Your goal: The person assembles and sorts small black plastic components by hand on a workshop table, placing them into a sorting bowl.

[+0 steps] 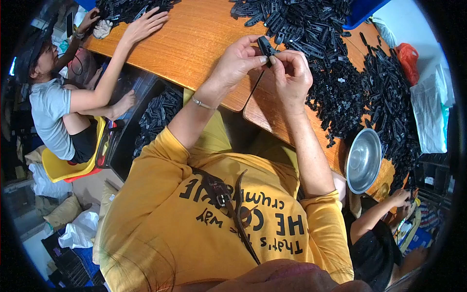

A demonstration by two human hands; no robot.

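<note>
Above the wooden table I hold a long, narrow black plastic piece (265,45), shaped like a clip. My left hand (238,62) pinches it between thumb and fingers, keeping it tilted. From the other side, my right hand (293,77) has thumb and forefinger closed on its lower end, and the two thumbs nearly touch. Whether a second small part sits between the fingertips I cannot make out. Just beyond my hands lies a heap of similar black pieces (301,22); smaller black parts (338,90) are piled right of my right hand.
A metal bowl (364,161) stands at the table's right edge, beside another black heap (394,107). At the far right are a red bag (407,62) and a blue bin (362,12). Co-workers sit left and lower right. Below the table (194,36) is a container of black pieces (158,114).
</note>
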